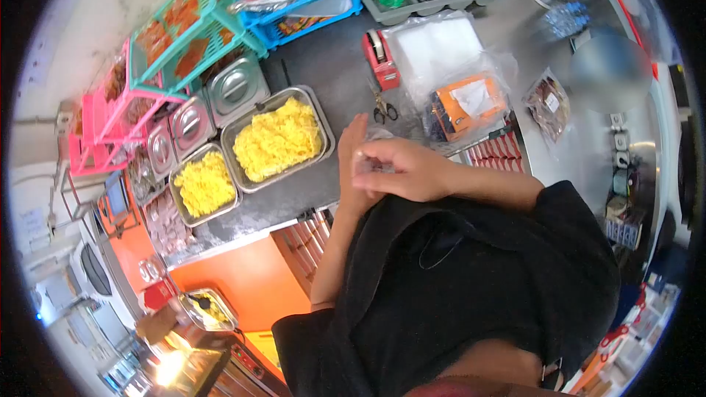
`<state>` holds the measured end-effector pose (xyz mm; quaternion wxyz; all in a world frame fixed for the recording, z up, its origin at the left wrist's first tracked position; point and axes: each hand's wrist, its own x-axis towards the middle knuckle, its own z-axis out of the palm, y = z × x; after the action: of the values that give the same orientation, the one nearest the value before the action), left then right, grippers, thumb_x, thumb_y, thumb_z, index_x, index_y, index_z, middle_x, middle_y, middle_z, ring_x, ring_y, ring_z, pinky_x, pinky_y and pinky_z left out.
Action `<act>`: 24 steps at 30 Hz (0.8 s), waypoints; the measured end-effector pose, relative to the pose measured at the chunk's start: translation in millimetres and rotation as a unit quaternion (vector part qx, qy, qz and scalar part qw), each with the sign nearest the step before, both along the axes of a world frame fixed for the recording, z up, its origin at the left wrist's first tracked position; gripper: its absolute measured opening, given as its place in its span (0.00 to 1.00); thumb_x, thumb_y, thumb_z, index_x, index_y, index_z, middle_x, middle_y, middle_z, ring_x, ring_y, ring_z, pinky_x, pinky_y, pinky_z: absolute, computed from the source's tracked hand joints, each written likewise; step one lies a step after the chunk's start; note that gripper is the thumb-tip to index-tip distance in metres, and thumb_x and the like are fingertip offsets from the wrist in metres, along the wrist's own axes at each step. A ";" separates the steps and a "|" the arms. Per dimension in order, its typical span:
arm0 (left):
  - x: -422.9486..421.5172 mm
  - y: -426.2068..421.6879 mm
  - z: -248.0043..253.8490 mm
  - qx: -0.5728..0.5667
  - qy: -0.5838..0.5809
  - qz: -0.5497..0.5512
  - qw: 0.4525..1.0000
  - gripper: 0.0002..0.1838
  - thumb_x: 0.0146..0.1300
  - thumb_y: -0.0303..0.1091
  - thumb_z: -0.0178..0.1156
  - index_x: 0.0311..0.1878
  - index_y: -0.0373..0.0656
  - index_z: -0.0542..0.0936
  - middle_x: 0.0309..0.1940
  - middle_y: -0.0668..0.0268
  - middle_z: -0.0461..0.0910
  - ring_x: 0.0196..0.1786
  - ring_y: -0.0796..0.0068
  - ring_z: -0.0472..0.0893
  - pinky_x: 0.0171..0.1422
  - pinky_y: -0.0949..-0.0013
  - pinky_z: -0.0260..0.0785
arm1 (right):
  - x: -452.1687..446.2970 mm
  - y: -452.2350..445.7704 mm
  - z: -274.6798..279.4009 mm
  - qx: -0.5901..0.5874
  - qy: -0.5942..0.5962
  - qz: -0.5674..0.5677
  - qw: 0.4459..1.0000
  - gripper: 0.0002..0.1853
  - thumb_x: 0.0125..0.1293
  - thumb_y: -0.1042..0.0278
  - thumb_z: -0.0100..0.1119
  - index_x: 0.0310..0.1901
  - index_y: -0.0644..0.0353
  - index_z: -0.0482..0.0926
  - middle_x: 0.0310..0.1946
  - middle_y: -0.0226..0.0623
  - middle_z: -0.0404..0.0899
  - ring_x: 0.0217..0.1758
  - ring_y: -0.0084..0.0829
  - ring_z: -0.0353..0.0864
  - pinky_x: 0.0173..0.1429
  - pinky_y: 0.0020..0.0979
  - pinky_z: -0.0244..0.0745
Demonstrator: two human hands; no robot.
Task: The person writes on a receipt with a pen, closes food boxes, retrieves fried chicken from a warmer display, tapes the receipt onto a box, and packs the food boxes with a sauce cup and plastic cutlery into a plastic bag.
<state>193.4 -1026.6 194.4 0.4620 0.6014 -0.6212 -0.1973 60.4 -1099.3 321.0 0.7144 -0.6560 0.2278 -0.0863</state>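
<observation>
My left hand (353, 165) is held upright over the near edge of the counter, its fingers stretched out. Close against its palm is my right hand (415, 169), with fingers curled and thumb bent in. Thin clear plastic (379, 133) shows beside the right fingers, and some seems to be caught inside their curl; its kind is unclear. Left of the hands, a large steel pan (329, 143) holds yellow shredded food (276, 140). A smaller steel pan (234, 202) holds more of it. Scissors (384, 110) lie just beyond the hands.
A red tape dispenser (381, 59) stands behind the scissors. White plastic bags (441, 44) and an orange packet (469, 106) lie to the right. Lidded steel pans (237, 88), teal baskets (173, 37) and a blue basket (301, 11) line the back. A bagged brown item (548, 106) lies farther right.
</observation>
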 end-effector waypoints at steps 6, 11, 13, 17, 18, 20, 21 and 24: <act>-16.2 -32.9 -15.3 -0.007 -0.100 0.057 0.993 0.16 0.67 0.42 0.58 0.44 0.39 0.84 0.46 0.60 0.85 0.64 0.58 0.77 0.68 0.55 0.68 | -7.4 12.5 -23.4 -0.196 -0.035 0.042 0.979 0.18 0.68 0.56 0.66 0.47 0.62 0.76 0.40 0.41 0.80 0.45 0.37 0.79 0.53 0.35 0.72; -33.2 -30.1 -21.5 0.035 0.154 -0.043 0.987 0.24 0.77 0.47 0.43 0.39 0.41 0.83 0.49 0.62 0.85 0.65 0.55 0.76 0.74 0.49 0.57 | -63.3 -11.5 -12.3 -0.341 0.062 -0.072 0.935 0.32 0.61 0.55 0.71 0.61 0.66 0.71 0.55 0.49 0.75 0.62 0.49 0.73 0.65 0.44 0.67; -47.2 -35.4 16.8 0.068 0.180 -0.063 0.979 0.28 0.79 0.49 0.38 0.41 0.41 0.84 0.52 0.59 0.84 0.66 0.52 0.75 0.76 0.48 0.55 | -98.5 -14.5 -16.3 -0.375 0.125 -0.125 0.910 0.42 0.55 0.55 0.75 0.67 0.65 0.66 0.63 0.52 0.69 0.69 0.52 0.67 0.71 0.47 0.62; -84.6 -58.1 79.9 0.018 -0.009 -0.143 0.989 0.29 0.80 0.51 0.35 0.65 0.42 0.77 0.74 0.49 0.63 0.76 0.50 0.63 0.80 0.46 0.46 | -121.0 -7.6 -40.4 -0.445 0.106 -0.171 0.873 0.45 0.51 0.51 0.75 0.67 0.63 0.65 0.69 0.57 0.62 0.73 0.55 0.61 0.74 0.52 0.57; -94.4 -64.4 81.9 0.049 -0.051 -0.202 0.977 0.29 0.79 0.53 0.36 0.71 0.47 0.72 0.79 0.47 0.51 0.80 0.43 0.52 0.80 0.37 0.37 | -120.6 -10.1 -40.6 -0.405 0.088 -0.155 0.897 0.43 0.53 0.55 0.72 0.69 0.62 0.65 0.73 0.55 0.59 0.76 0.55 0.57 0.75 0.53 0.55; -120.5 -69.7 108.7 0.028 -0.197 -0.164 0.966 0.28 0.78 0.51 0.39 0.72 0.50 0.72 0.79 0.46 0.51 0.80 0.39 0.49 0.79 0.34 0.35 | -128.5 -23.4 -34.6 -0.415 0.028 -0.186 0.890 0.39 0.54 0.55 0.71 0.67 0.61 0.68 0.72 0.52 0.61 0.75 0.54 0.59 0.75 0.52 0.56; -133.4 -73.0 124.6 0.017 -0.270 -0.142 0.952 0.27 0.77 0.50 0.40 0.72 0.52 0.72 0.79 0.46 0.50 0.80 0.38 0.48 0.79 0.32 0.35 | -134.9 -29.0 -33.3 -0.419 -0.004 -0.200 0.886 0.37 0.55 0.55 0.70 0.66 0.61 0.70 0.72 0.50 0.62 0.74 0.53 0.60 0.74 0.51 0.57; -164.2 -90.4 153.4 -0.010 -0.349 -0.193 0.917 0.31 0.72 0.52 0.51 0.75 0.54 0.68 0.80 0.46 0.46 0.81 0.36 0.42 0.77 0.26 0.30 | -165.5 -34.1 -38.2 -0.207 -0.071 -0.280 0.935 0.30 0.59 0.55 0.65 0.61 0.60 0.75 0.66 0.45 0.72 0.70 0.49 0.68 0.73 0.48 0.60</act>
<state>29.2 -1117.0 347.8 0.1749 0.4961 -0.8488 -0.0540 -105.1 -1133.4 282.8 0.5240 -0.6913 0.3277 -0.3743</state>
